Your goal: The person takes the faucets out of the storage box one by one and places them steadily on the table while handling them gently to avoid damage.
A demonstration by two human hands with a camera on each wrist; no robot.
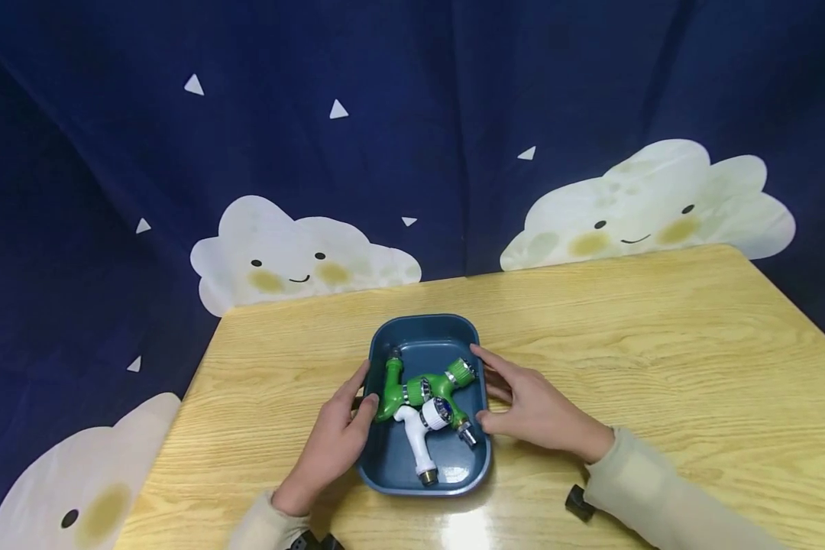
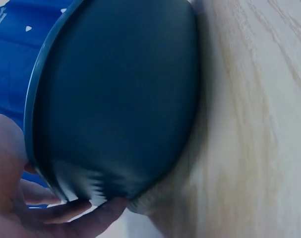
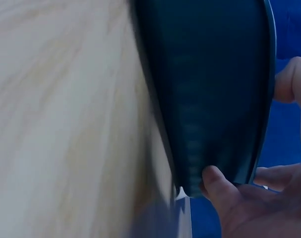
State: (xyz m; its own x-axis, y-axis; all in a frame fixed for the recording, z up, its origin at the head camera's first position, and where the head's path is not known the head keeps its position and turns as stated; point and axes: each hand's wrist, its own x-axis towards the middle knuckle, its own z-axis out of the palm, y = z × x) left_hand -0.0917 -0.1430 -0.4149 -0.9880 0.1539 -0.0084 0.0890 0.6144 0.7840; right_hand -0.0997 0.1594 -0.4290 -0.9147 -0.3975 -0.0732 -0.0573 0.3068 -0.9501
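Observation:
A dark blue plastic basin (image 1: 426, 493) is between my two hands in the head view. My left hand (image 1: 337, 433) grips its left side, the thumb at the rim and the fingers along the outer wall (image 2: 120, 99). On the opposite side my right hand (image 1: 539, 409) holds the basin the same way, fingers against the outer wall (image 3: 210, 89). Inside lie a green faucet (image 1: 393, 389) on the left, another green faucet (image 1: 443, 382) on the right, and a white faucet (image 1: 417, 441) in front of them. The faucets touch or overlap.
The basin is over a light wooden table (image 1: 626, 328). Behind the table hangs a dark blue curtain (image 1: 440, 137) with printed clouds and white triangles. A black wrist device (image 1: 579, 504) sits by the right sleeve, another (image 1: 309, 541) by the left.

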